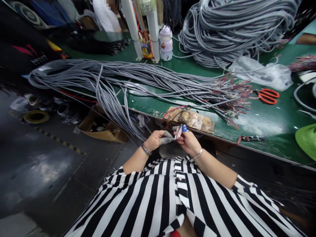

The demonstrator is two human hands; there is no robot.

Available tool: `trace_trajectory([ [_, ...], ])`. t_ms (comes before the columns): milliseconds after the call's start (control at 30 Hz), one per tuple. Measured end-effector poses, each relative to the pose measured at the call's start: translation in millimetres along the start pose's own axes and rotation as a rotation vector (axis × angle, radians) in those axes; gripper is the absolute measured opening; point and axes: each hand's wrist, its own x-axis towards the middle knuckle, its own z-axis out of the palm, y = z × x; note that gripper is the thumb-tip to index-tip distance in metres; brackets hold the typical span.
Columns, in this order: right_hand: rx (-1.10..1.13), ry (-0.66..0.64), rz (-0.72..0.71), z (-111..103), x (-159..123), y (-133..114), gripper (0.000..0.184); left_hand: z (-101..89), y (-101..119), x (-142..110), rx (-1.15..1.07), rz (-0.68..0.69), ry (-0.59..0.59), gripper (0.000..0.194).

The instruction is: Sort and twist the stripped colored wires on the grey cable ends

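Note:
My left hand point(155, 140) is closed in a pinch, with grey coverings on its thumb and forefinger. Its fingertips meet the thin red and white wires point(178, 139) at a cable end. Opposite it, my right hand point(190, 143), a blue cover on one fingertip, pinches a small pinkish-white piece point(178, 131) at the same wires; its exact kind is too small to tell. Just beyond the hands, a taped wooden block point(194, 120) lies at the bench edge with red and black leads. Grey cables point(116, 108) droop over the edge towards my left hand.
A long bundle of grey cables point(148, 74) with stripped ends lies across the green bench point(261, 125). Orange-handled scissors point(268, 96), a plastic bag point(263, 70), a large cable coil point(237, 29) and a bottle point(166, 44) are also there. A cardboard box point(106, 133) stands below.

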Motion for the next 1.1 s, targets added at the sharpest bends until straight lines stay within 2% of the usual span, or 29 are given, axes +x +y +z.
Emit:
trace_trajectory([
  [200, 0.003, 0.003, 0.001, 2.9, -2.5, -0.7, 0.052, 3.4, -5.6, 3.4, 0.018, 0.002, -0.028, 0.036],
  [367, 0.074, -0.015, 0.086, -3.7, -4.4, 6.2, 0.057, 4.6, -7.1, -2.2, -0.006, -0.006, -0.013, 0.039],
  [667, 0.058, -0.038, 0.12, -20.1, -11.2, 10.7, 0.056, 3.3, -1.3, -34.2, 0.068, -0.007, -0.038, 0.035],
  [833, 0.044, -0.026, 0.163, -26.1, -11.8, 8.7, 0.054, -2.0, -6.5, -53.8, 0.136, -0.001, -0.065, 0.031],
  [933, 0.041, -0.02, 0.165, -27.0, -11.1, 8.4, 0.053, -7.5, -14.3, -57.9, 0.244, -0.017, -0.024, 0.03],
  [1000, 0.03, -0.012, 0.156, -26.7, -10.9, 8.8, 0.052, -12.1, -17.9, -56.6, 0.392, -0.025, 0.013, 0.027],
  [1100, 0.025, 0.006, 0.145, -26.4, -10.4, 10.2, 0.052, -19.4, -12.6, -48.2, 0.624, 0.018, 0.077, 0.025],
])
